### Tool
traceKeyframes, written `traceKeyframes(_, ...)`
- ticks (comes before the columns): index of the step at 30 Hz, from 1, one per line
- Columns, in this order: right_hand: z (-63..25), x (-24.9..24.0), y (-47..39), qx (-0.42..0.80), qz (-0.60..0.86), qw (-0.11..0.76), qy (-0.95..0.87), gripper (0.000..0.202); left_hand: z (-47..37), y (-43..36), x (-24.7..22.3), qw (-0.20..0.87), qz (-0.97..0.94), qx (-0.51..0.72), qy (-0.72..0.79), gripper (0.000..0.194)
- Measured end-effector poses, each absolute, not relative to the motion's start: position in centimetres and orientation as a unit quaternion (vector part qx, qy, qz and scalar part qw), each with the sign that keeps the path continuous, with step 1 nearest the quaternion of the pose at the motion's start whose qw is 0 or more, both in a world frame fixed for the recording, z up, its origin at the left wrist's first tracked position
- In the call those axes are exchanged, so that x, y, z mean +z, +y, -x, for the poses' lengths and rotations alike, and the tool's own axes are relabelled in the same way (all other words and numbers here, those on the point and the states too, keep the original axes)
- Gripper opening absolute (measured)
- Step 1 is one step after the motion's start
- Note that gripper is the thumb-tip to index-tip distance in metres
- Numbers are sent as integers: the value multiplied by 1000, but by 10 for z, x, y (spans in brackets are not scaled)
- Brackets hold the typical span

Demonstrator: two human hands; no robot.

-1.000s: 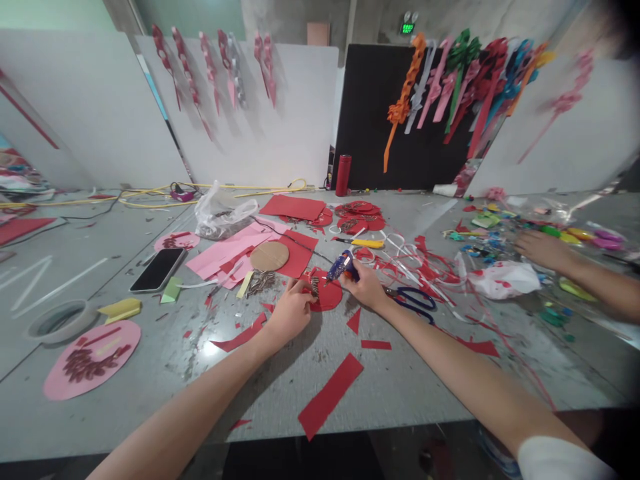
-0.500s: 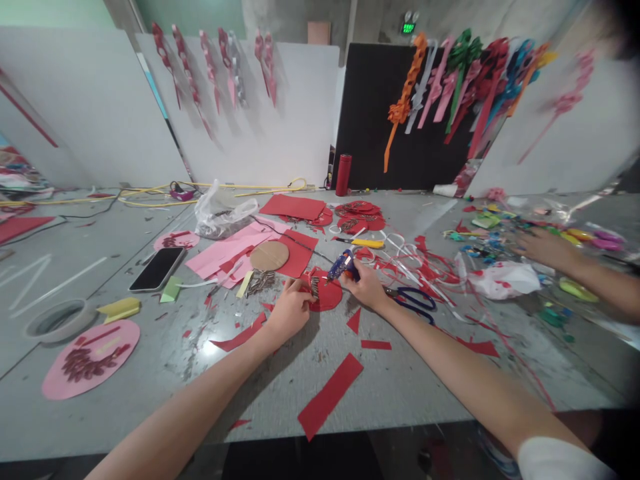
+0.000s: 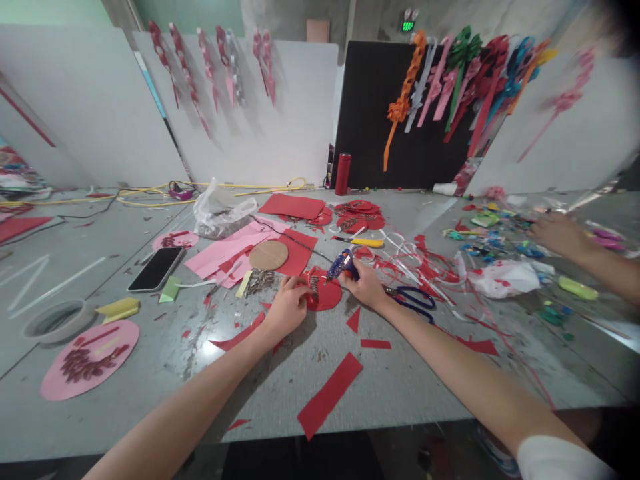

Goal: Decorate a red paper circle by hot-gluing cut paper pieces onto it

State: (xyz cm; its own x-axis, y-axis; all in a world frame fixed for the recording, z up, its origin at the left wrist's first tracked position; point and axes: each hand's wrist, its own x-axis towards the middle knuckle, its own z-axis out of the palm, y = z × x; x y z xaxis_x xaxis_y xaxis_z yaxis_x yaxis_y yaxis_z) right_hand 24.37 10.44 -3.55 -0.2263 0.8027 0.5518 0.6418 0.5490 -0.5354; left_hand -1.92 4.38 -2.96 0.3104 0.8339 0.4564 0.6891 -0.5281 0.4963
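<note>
My right hand (image 3: 365, 283) is wrapped round a blue hot glue gun (image 3: 341, 265), whose nozzle points down and left over a red paper disc (image 3: 327, 295). Small brown pieces stand in a short row on the disc's left part. At that left edge is my left hand (image 3: 289, 303), its fingers bent together; whatever they pinch is too small to make out. Just behind this hand lies a pile of small brown pieces (image 3: 263, 281), with a round cardboard disc (image 3: 269, 255) beyond it. Blue-handled scissors (image 3: 413, 300) rest beside my right wrist.
A phone (image 3: 156, 269), a tape roll (image 3: 57, 320) and a pink disc with brown pieces (image 3: 90, 360) lie to the left. A yellow cutter (image 3: 367, 243) and tangled ribbons lie behind the glue gun. Another person's hand (image 3: 560, 233) is over coloured scraps at right. A red flask (image 3: 343, 175) stands behind.
My left hand has shifted very slightly left at the disc's edge. My right hand keeps the glue gun in nearly the same place. The other person's hand has moved a little right.
</note>
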Motion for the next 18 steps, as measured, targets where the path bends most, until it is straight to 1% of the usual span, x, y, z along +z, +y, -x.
traceKeyframes(4, -243, -36, 104, 102, 466, 416, -774, 21, 24, 47, -28, 88, -779, 351, 513, 43)
traceKeyframes(9, -243, -34, 103, 106, 463, 413, -777, 23, 31, 51, -31, 37, -776, 305, 551, 37)
traceKeyframes(12, -243, -34, 102, 110, 461, 411, -779, 24, 31, 51, -32, 7, -787, 274, 553, 35)
traceKeyframes(18, -244, -35, 103, 101, 462, 411, -780, 22, 29, 46, -30, -7, -800, 239, 550, 32)
